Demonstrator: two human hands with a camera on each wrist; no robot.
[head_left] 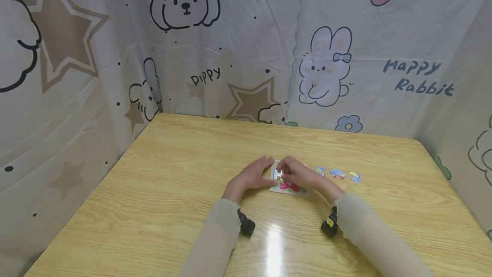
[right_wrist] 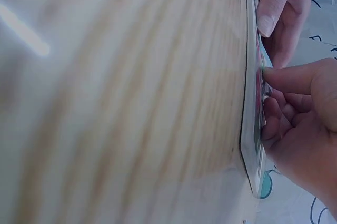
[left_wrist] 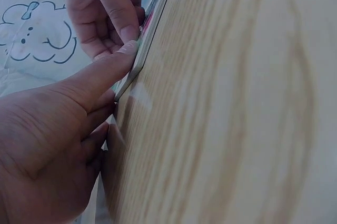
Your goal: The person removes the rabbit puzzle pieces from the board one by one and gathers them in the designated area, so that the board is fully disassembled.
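A small jigsaw puzzle board (head_left: pixel 274 189) with a pale frame and a red, green and blue picture lies flat on the table. At its left side is my left hand (head_left: pixel 252 175), the thumb resting on the frame and the other fingers reaching along the edge to the far corner. Over the middle of the picture, my right hand (head_left: pixel 301 173) has its fingers curled and pinches a jigsaw piece against the board. That piece is mostly hidden by the fingers. In the right wrist view, the right thumb (right_wrist: pixel 289 79) touches the picture close to the left thumb (right_wrist: pixel 268 16).
To the right of the board lie several loose jigsaw pieces, among them a blue and yellow one (head_left: pixel 320 171), a blue and red one (head_left: pixel 338 174) and a yellow and blue one (head_left: pixel 355 177). The wooden table (head_left: pixel 184 161) meets a printed curtain (head_left: pixel 250 46) at its far edge.
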